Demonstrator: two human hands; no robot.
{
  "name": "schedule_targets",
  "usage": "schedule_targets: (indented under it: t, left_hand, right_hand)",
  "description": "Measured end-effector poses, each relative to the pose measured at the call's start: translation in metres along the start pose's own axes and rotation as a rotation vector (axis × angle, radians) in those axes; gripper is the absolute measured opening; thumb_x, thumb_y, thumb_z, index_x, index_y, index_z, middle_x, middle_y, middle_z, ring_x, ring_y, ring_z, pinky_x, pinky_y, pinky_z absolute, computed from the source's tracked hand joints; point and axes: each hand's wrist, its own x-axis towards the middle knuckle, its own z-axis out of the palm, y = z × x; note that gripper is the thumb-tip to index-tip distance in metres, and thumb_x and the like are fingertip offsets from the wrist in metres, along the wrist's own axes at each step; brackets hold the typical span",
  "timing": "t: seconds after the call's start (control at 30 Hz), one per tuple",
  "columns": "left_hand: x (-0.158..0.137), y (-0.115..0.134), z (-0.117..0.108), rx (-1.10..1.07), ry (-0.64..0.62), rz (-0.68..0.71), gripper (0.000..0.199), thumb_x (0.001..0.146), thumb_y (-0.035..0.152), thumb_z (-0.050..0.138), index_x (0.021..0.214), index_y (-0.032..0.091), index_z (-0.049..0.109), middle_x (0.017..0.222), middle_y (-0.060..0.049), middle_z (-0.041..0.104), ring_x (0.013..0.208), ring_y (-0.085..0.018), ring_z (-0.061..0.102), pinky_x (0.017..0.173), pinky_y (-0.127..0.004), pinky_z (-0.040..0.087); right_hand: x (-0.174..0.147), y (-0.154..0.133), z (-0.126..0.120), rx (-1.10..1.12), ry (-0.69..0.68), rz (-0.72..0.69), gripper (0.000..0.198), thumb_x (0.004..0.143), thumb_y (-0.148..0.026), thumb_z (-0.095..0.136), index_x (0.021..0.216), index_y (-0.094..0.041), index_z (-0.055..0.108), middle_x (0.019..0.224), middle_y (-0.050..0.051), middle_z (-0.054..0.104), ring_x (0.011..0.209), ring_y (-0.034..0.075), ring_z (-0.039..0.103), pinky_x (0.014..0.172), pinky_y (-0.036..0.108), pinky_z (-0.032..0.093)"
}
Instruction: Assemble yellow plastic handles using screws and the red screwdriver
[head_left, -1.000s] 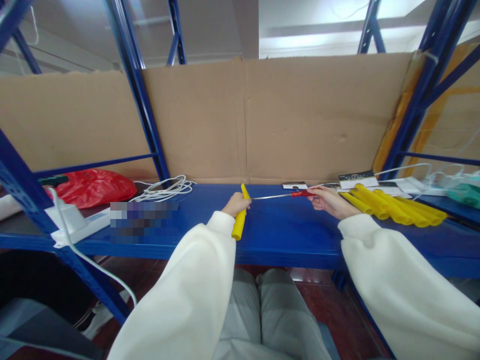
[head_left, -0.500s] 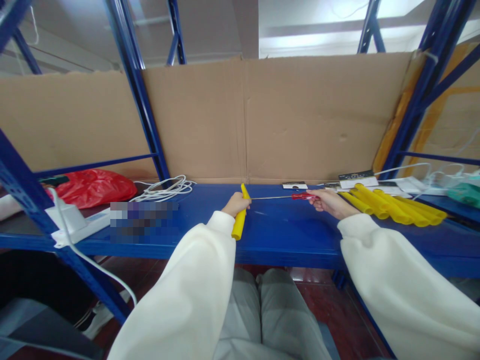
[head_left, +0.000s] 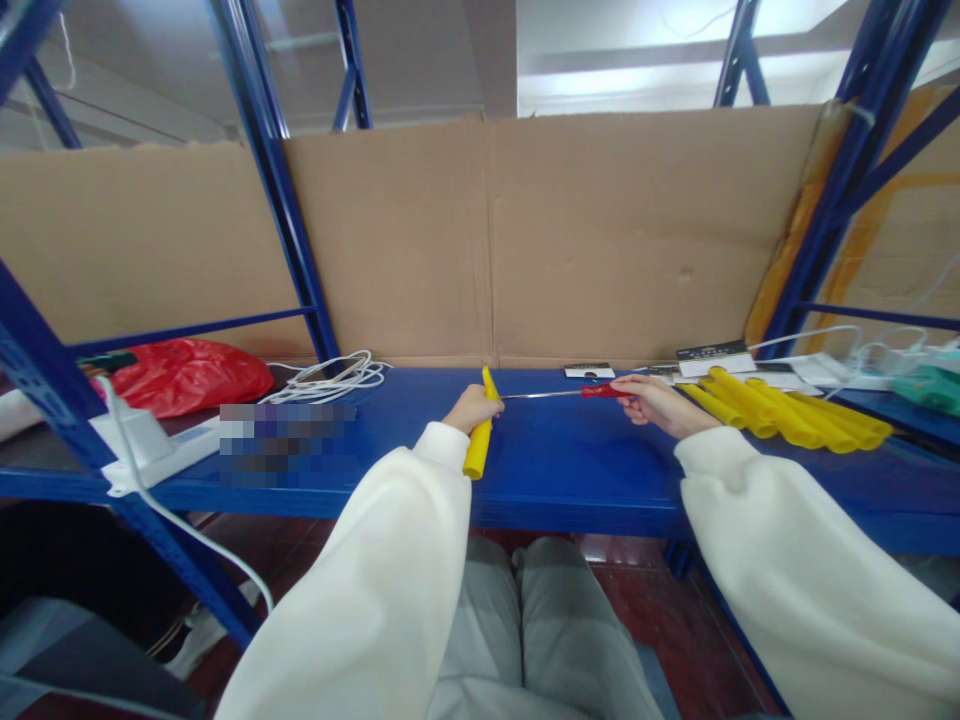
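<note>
My left hand (head_left: 474, 408) is closed around a yellow tube (head_left: 478, 452), which slants with its open end toward me over the blue shelf. In my right hand (head_left: 654, 403) is a screwdriver (head_left: 604, 391) with a red handle, gripped at the handle's end. Its long metal shaft runs level to the left and meets the tube beside my left fingers. The shaft's tip is hidden, so whether it sits in the tube cannot be told. Several more yellow tubes (head_left: 799, 415) lie side by side right of my right hand.
The blue shelf (head_left: 570, 470) has a cardboard panel (head_left: 637, 240) behind it. On the left are a coiled white cable (head_left: 330, 380), a red plastic bag (head_left: 191, 375) and a white power strip (head_left: 191, 440). Black-and-white cards (head_left: 716, 358) lie at the back right. Blue posts (head_left: 281, 200) frame both sides.
The screwdriver handle has turned slightly and shifted a little to the left, my right fingers moving with it. My left hand and the yellow tube stay in place.
</note>
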Motion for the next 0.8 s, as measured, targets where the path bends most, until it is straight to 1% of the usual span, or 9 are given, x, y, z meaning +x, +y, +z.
schedule_targets:
  t: [0.1, 0.2, 0.37, 0.47, 0.6, 0.8]
  left_hand:
    - [0.0008, -0.0016, -0.0011, 0.027, -0.028, 0.036, 0.016, 0.073, 0.002, 0.064, 0.064, 0.014, 0.057, 0.052, 0.002, 0.055, 0.044, -0.011, 0.051, 0.048, -0.023, 0.041]
    - [-0.0001, -0.0024, -0.0019, 0.015, -0.085, 0.044, 0.016, 0.072, 0.001, 0.062, 0.066, 0.015, 0.056, 0.049, 0.003, 0.053, 0.044, -0.013, 0.053, 0.047, -0.024, 0.041]
    - [-0.0007, -0.0028, -0.0015, -0.006, -0.089, 0.041, 0.017, 0.07, 0.0, 0.062, 0.067, 0.015, 0.055, 0.049, 0.003, 0.053, 0.043, -0.014, 0.054, 0.046, -0.024, 0.041]
    - [-0.0005, -0.0024, -0.0009, -0.004, -0.085, 0.031, 0.018, 0.072, 0.0, 0.061, 0.067, 0.015, 0.054, 0.048, 0.004, 0.052, 0.041, -0.012, 0.052, 0.044, -0.023, 0.039]
    - [0.0, -0.0021, -0.0008, 0.005, -0.083, 0.024, 0.018, 0.073, 0.0, 0.06, 0.067, 0.015, 0.054, 0.046, 0.004, 0.051, 0.041, -0.012, 0.052, 0.044, -0.022, 0.039]
    - [0.0028, -0.0041, -0.0012, 0.003, -0.084, 0.022, 0.016, 0.07, 0.0, 0.062, 0.067, 0.015, 0.057, 0.047, 0.003, 0.052, 0.045, -0.014, 0.056, 0.047, -0.023, 0.043]
  right_hand:
    - [-0.0003, 0.0001, -0.0018, 0.032, -0.054, -0.047, 0.029, 0.077, -0.029, 0.083, 0.076, -0.019, 0.055, 0.058, -0.005, 0.05, 0.044, 0.006, 0.041, 0.038, 0.018, 0.029]
    - [0.0008, 0.0023, -0.0035, 0.018, -0.043, -0.06, 0.037, 0.078, -0.033, 0.084, 0.069, -0.019, 0.051, 0.058, -0.003, 0.051, 0.045, 0.006, 0.04, 0.038, 0.018, 0.032]
    - [0.0023, 0.0041, -0.0024, -0.036, 0.046, -0.011, 0.039, 0.081, -0.037, 0.082, 0.067, -0.019, 0.05, 0.054, -0.002, 0.052, 0.042, 0.006, 0.039, 0.035, 0.017, 0.029]
    - [0.001, 0.0024, -0.0002, -0.075, 0.074, 0.017, 0.04, 0.082, -0.04, 0.08, 0.065, -0.019, 0.051, 0.05, -0.002, 0.049, 0.04, 0.005, 0.036, 0.033, 0.017, 0.025]
    - [-0.0019, 0.0003, 0.0013, -0.113, 0.063, 0.046, 0.04, 0.084, -0.042, 0.078, 0.065, -0.019, 0.051, 0.043, -0.006, 0.04, 0.037, 0.005, 0.031, 0.032, 0.017, 0.021]
    - [-0.0033, 0.002, -0.0004, -0.164, 0.049, 0.063, 0.039, 0.091, -0.045, 0.069, 0.066, -0.019, 0.053, 0.036, -0.007, 0.035, 0.032, 0.005, 0.027, 0.03, 0.018, 0.02]
